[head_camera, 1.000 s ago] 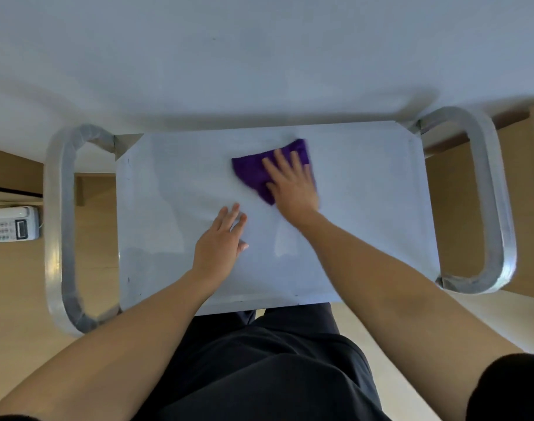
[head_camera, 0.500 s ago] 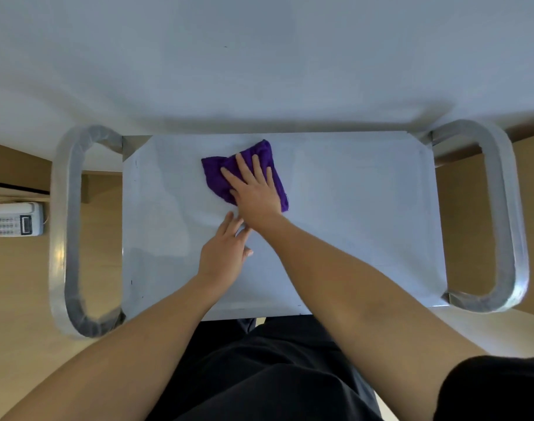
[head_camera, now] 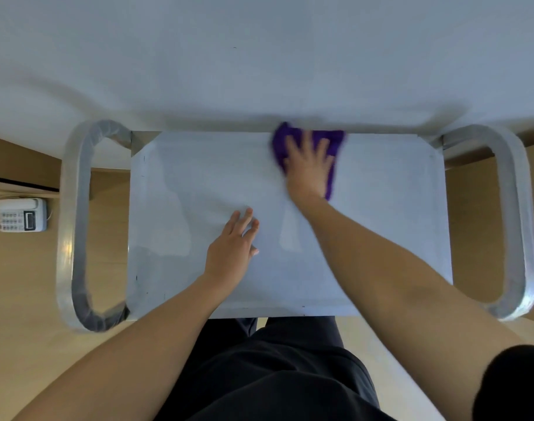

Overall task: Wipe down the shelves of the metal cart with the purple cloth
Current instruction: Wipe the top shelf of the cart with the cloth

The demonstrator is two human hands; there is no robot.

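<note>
The right hand presses flat, fingers spread, on the purple cloth at the far edge of the top shelf of the metal cart, spreading pressure for wiping. The left hand rests flat and empty mid-shelf, likely steadying the cart against the strokes.

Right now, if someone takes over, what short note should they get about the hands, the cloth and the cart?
Right hand: flat, fingers spread, pressing the purple cloth at the far edge of the top shelf, right of centre; blurred.
Left hand: flat on the shelf, near the middle.
Done: cannot tell how much is wiped.
Left: probably the rest of the top shelf; any lower shelves are hidden under it.
</note>
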